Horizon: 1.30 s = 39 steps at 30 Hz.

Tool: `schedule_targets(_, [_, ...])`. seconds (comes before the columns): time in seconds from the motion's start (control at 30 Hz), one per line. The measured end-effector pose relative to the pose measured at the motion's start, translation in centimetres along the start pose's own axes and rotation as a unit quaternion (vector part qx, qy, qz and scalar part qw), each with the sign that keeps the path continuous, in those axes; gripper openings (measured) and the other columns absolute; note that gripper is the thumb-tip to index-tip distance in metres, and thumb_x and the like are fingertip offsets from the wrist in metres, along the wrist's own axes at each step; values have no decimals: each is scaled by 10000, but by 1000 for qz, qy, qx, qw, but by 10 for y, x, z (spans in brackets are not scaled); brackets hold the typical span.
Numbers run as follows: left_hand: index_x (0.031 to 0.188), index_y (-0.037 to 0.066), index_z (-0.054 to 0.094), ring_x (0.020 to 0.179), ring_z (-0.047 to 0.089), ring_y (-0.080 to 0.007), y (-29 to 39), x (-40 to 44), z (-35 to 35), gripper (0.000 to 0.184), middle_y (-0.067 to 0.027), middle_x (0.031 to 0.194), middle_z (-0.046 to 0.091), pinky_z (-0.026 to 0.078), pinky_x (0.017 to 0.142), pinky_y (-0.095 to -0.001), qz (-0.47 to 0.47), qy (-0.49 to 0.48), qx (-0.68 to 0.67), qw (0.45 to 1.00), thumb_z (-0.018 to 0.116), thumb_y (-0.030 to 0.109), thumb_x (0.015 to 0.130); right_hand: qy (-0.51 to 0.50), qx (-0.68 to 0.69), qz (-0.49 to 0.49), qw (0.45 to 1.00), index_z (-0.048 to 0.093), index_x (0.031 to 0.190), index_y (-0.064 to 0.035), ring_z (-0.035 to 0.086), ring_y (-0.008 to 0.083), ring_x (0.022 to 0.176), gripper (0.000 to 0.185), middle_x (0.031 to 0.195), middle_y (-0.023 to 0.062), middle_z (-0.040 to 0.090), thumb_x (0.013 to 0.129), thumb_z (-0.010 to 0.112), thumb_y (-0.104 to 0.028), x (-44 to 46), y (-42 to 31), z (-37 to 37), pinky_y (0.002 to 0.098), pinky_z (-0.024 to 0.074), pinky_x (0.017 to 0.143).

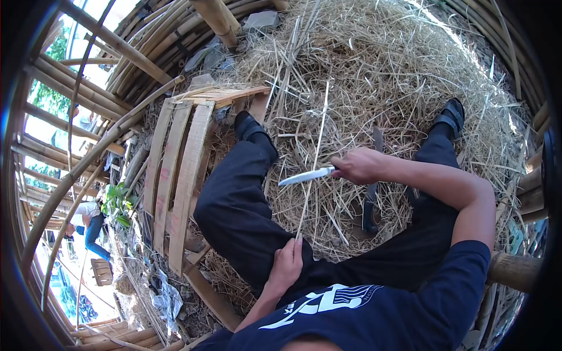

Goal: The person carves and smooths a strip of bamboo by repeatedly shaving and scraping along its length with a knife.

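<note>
My right hand (358, 165) is closed around the handle of a knife (304, 176), whose pale blade points left. The blade crosses a long thin bamboo strip (318, 143); I cannot tell whether they touch. My left hand (287, 261) rests near my left thigh and pinches the strip's lower end between thumb and fingers. From there the strip runs up and away over the straw. Between my legs, partly behind my right forearm, lies a second, larger blade (377, 139) with a dark handle (369, 216).
Dry straw and shavings (374, 58) cover the ground. A slatted wooden crate (190, 184) stands beside my left leg. Bamboo poles (111, 44) form a fence on the left, with another person (89, 225) beyond it. A thick bamboo pole (515, 271) is at my right.
</note>
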<state>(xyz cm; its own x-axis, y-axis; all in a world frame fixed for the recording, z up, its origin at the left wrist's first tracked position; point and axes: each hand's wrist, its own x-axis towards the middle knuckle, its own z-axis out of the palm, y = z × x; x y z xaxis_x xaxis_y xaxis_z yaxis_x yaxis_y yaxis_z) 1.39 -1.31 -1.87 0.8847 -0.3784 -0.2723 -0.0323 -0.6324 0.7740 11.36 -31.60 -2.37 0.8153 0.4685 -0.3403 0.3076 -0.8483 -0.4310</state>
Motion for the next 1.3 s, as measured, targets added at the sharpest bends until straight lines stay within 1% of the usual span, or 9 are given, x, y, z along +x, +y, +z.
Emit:
schedule_targets(0.1, [800, 0, 481, 641, 562, -428, -1, -1, -1, 252, -243, 621, 509, 372, 519, -495, -2, -5, 11, 1000, 459, 173, 982, 7, -45, -41, 998, 460, 903, -64, 520, 269, 482, 351, 580, 74, 510, 986, 421, -403, 10, 30, 8, 434, 401, 467])
schedule_targets(0.17, [818, 6, 485, 661, 565, -439, 1, -9, -1, 241, -247, 630, 522, 385, 537, -517, -2, -25, 30, 999, 450, 178, 984, 98, -47, 235, 966, 487, 912, -86, 520, 205, 503, 431, 586, 49, 504, 987, 348, -487, 24, 117, -16, 381, 415, 457])
schedule_targets(0.33, [829, 6, 488, 682, 562, -460, -2, 6, 6, 239, -253, 650, 537, 393, 557, -545, 31, -18, 42, 998, 440, 181, 986, 179, -86, 153, 968, 540, 825, -41, 620, 264, 632, 505, 733, 144, 623, 979, 375, -493, 7, 121, -12, 386, 485, 556])
schedule_targets(0.4, [839, -2, 499, 676, 559, -458, -9, 2, 6, 251, -257, 658, 539, 393, 553, -535, 13, -28, 38, 999, 439, 191, 989, 156, 186, 161, 957, 493, 722, -86, 454, 120, 492, 539, 599, 7, 471, 979, 354, -539, 19, 138, 14, 282, 415, 469])
schedule_targets(0.5, [834, -9, 503, 665, 560, -448, 0, 2, 2, 263, -254, 648, 533, 387, 535, -507, 8, -30, 17, 999, 443, 193, 991, -132, 629, 202, 739, 396, 655, -124, 402, 95, 450, 568, 562, -43, 387, 961, 342, -600, 20, 121, 3, 268, 384, 422])
schedule_targets(0.63, [817, -17, 496, 659, 562, -439, -1, 6, 3, 270, -249, 639, 529, 378, 521, -482, -5, -25, 5, 1000, 451, 186, 990, 97, 44, 44, 993, 467, 813, -70, 491, 192, 530, 489, 568, 38, 454, 1009, 289, -481, 17, 57, 17, 383, 465, 558])
schedule_targets(0.83, [821, -20, 491, 675, 565, -439, -4, 5, 3, 261, -253, 649, 526, 376, 521, -471, -6, -20, 14, 1000, 457, 178, 987, 19, -52, -48, 997, 473, 887, -57, 512, 217, 478, 411, 575, 68, 506, 1000, 362, -436, 8, 26, 12, 424, 435, 488])
schedule_targets(1.07, [847, -16, 515, 685, 566, -439, -1, 13, 7, 259, -247, 672, 547, 397, 555, -501, 22, -31, 34, 999, 450, 191, 988, 161, -97, 189, 964, 530, 920, -69, 545, 151, 525, 481, 616, 44, 559, 981, 350, -511, -3, 140, -29, 351, 475, 517])
schedule_targets(1.3, [812, -12, 500, 648, 560, -431, -8, 9, 8, 280, -239, 645, 529, 378, 529, -483, 12, -28, 21, 999, 440, 192, 993, 44, 272, 176, 945, 481, 760, -42, 579, 257, 595, 510, 606, 100, 543, 1006, 325, -461, 27, 95, 15, 398, 475, 604])
